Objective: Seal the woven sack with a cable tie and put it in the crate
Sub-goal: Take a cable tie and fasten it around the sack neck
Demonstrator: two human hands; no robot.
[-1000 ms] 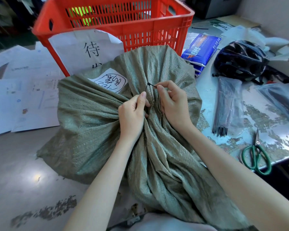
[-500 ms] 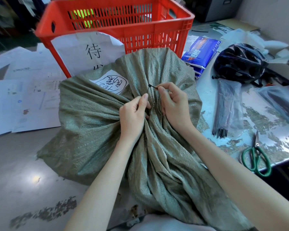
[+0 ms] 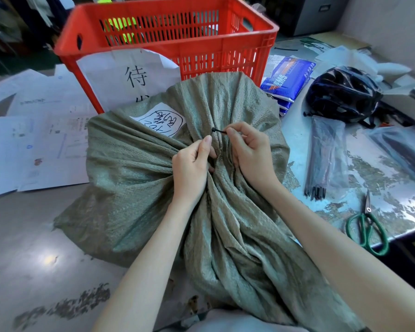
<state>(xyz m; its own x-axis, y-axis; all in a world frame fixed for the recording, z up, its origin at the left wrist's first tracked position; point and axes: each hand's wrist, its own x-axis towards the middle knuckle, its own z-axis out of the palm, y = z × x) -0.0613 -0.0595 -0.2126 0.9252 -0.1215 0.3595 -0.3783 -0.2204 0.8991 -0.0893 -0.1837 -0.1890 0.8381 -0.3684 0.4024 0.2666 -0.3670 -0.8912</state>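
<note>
A grey-green woven sack (image 3: 134, 178) lies on the table in front of me, its cloth gathered into a twisted neck at the middle. A white label with handwriting (image 3: 162, 119) is stuck on its top. My left hand (image 3: 192, 164) grips the gathered neck, thumb pointing up. My right hand (image 3: 249, 149) pinches the end of a black cable tie (image 3: 218, 131) just above the neck; the rest of the tie is hidden by cloth and fingers. The red plastic crate (image 3: 225, 53) stands directly behind the sack.
A bag of black cable ties (image 3: 326, 159) lies to the right, with green-handled scissors (image 3: 367, 226) near the table's front edge. A black helmet (image 3: 343, 94) and blue packets (image 3: 288, 77) sit at the back right. Papers (image 3: 34, 144) cover the left side.
My right hand has kept its pinch on the tie end and shifted slightly right. The left hand stays on the neck. The view has tilted a little.
</note>
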